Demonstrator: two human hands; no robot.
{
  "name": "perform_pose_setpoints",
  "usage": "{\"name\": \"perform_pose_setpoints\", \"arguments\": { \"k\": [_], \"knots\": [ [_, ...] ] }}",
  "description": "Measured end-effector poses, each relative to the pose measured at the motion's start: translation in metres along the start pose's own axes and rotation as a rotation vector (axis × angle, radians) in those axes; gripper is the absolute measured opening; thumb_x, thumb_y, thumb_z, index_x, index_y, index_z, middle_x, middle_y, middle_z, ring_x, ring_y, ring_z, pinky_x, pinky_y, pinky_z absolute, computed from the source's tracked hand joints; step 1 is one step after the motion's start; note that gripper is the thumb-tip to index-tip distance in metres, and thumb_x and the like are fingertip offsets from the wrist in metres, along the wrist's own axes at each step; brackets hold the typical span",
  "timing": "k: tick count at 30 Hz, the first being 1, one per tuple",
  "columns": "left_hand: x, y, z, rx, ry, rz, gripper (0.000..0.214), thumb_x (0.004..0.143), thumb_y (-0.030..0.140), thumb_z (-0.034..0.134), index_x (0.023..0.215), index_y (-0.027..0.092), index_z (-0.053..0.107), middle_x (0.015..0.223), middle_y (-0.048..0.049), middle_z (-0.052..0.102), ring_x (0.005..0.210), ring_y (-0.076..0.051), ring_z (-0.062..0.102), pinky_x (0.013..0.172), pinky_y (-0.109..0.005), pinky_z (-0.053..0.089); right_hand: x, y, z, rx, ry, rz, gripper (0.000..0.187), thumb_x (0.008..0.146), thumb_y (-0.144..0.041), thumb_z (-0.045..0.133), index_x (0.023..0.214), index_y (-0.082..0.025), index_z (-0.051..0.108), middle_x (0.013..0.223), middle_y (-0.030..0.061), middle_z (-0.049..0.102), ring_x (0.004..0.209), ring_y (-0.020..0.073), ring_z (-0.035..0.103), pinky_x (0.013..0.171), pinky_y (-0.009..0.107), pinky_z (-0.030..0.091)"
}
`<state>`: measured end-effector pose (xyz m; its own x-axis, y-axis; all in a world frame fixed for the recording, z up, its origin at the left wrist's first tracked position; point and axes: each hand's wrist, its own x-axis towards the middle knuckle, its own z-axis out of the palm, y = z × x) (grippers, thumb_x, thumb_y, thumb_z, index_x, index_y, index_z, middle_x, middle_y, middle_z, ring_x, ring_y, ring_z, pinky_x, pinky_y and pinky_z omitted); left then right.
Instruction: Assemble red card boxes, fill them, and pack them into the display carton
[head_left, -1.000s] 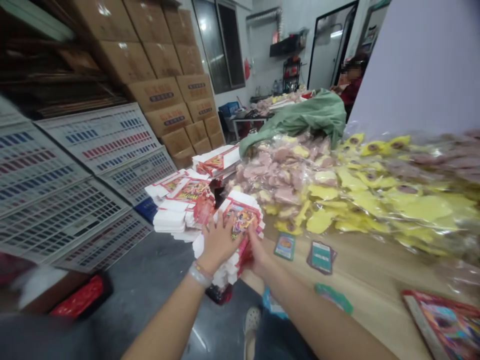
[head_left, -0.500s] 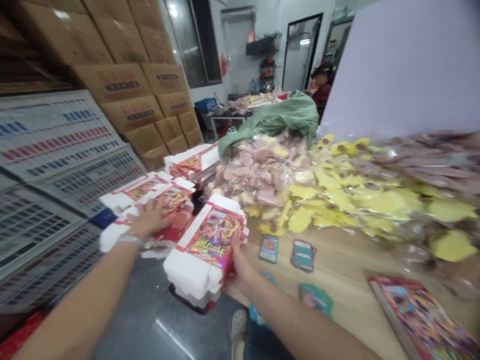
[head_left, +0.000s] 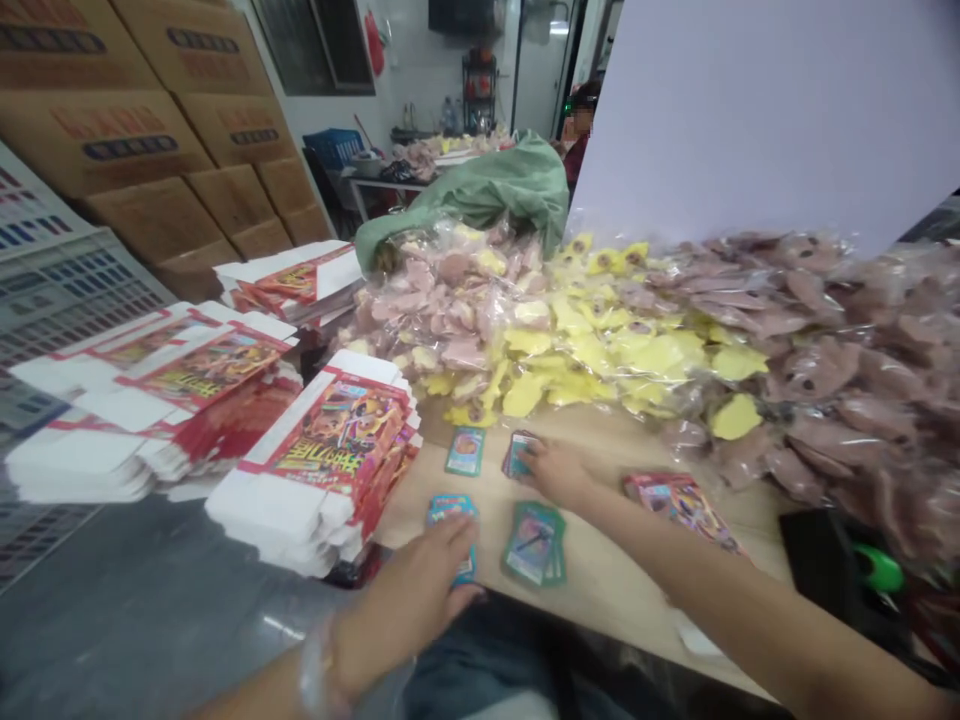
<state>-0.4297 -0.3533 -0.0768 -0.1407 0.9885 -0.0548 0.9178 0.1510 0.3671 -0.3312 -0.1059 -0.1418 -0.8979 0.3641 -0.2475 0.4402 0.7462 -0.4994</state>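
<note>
My right hand (head_left: 556,472) rests its fingertips on a small fanned stack of cards (head_left: 519,455) on the wooden table (head_left: 600,590). My left hand (head_left: 412,610) lies over a blue card stack (head_left: 453,511), partly hiding it. Between my hands sits a green card stack (head_left: 534,543), with a single teal card (head_left: 465,450) above it. To the left stands a pile of flat white-and-red printed cartons (head_left: 322,460). Beyond my right hand lies a colourful printed pack (head_left: 679,505).
Further flat carton piles (head_left: 165,385) stand to the left. Bagged pink and yellow items (head_left: 525,340) heap along the table's far side, beneath a green sack (head_left: 480,190). Cardboard boxes (head_left: 127,150) are stacked at left. A person (head_left: 579,125) sits at the back.
Both hands have left the white cartons and moved onto the cards on the table. The carton pile my right hand held now stands free. The view has swung to the right.
</note>
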Motion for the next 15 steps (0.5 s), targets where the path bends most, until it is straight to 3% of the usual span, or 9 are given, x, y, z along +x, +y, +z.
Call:
{"name": "perform_pose_setpoints", "arguments": {
  "k": [2,4,6,8,11,13,15],
  "knots": [
    [0.002,-0.006,0.049,0.006,-0.073,-0.053,0.055,0.072,0.018,0.062,0.124,0.013,0.044,0.133,-0.0158,0.043,0.121,-0.027,0.041,0.100,-0.040,0.038,0.001,-0.003,0.010,-0.169,-0.038,-0.054,0.025,0.083,-0.023,0.054,0.106,-0.013,0.056,0.116,0.0098,0.053,0.112,0.0246,0.045,0.095,0.048,0.033],
    [0.003,-0.021,0.071,0.006,-0.075,-0.057,0.045,0.076,0.011,0.054,0.121,0.012,0.047,0.133,-0.0163,0.043,0.123,-0.026,0.040,0.102,-0.041,0.035,0.000,-0.010,0.020,-0.309,-0.050,-0.092,0.026,0.085,-0.024,0.051,0.108,-0.013,0.054,0.112,0.0085,0.054,0.106,0.0226,0.050,0.090,0.046,0.039],
    [0.008,-0.033,0.067,-0.011,-0.075,-0.027,0.038,0.079,0.013,0.051,0.117,0.017,0.051,0.128,-0.0117,0.049,0.119,-0.022,0.045,0.101,-0.038,0.036,-0.001,-0.017,0.025,-0.415,-0.046,-0.108,0.028,0.086,-0.027,0.051,0.110,-0.014,0.052,0.112,0.0083,0.054,0.102,0.0217,0.052,0.087,0.044,0.042],
    [0.021,-0.036,0.050,-0.024,-0.061,-0.011,0.031,0.081,0.019,0.053,0.112,0.021,0.054,0.120,-0.0076,0.057,0.112,-0.020,0.052,0.097,-0.034,0.040,0.000,-0.020,0.027,-0.483,-0.042,-0.101,0.028,0.086,-0.028,0.051,0.110,-0.013,0.052,0.111,0.0084,0.054,0.100,0.0209,0.053,0.085,0.042,0.045],
    [0.052,-0.035,0.028,-0.013,0.016,-0.053,0.027,0.084,0.024,0.048,0.110,0.019,0.054,0.116,-0.0096,0.058,0.108,-0.021,0.053,0.095,-0.034,0.041,0.002,-0.021,0.024,-0.529,-0.050,-0.053,0.026,0.085,-0.029,0.052,0.106,-0.013,0.055,0.108,0.0085,0.056,0.094,0.0188,0.056,0.080,0.039,0.047],
    [0.061,-0.036,0.024,0.000,0.061,-0.087,0.030,0.085,0.025,0.048,0.112,0.016,0.053,0.117,-0.0129,0.056,0.110,-0.023,0.052,0.096,-0.036,0.039,0.003,-0.020,0.021,-0.532,-0.054,-0.016,0.025,0.086,-0.030,0.051,0.105,-0.013,0.055,0.105,0.0078,0.057,0.090,0.0174,0.057,0.077,0.036,0.049],
    [0.054,-0.036,0.028,0.002,0.062,-0.087,0.033,0.081,0.027,0.055,0.112,0.016,0.053,0.117,-0.0123,0.057,0.110,-0.024,0.051,0.095,-0.036,0.040,0.002,-0.018,0.017,-0.524,-0.051,0.004,0.026,0.086,-0.030,0.051,0.105,-0.013,0.054,0.104,0.0071,0.057,0.088,0.0170,0.057,0.076,0.036,0.049]
  ]
}}
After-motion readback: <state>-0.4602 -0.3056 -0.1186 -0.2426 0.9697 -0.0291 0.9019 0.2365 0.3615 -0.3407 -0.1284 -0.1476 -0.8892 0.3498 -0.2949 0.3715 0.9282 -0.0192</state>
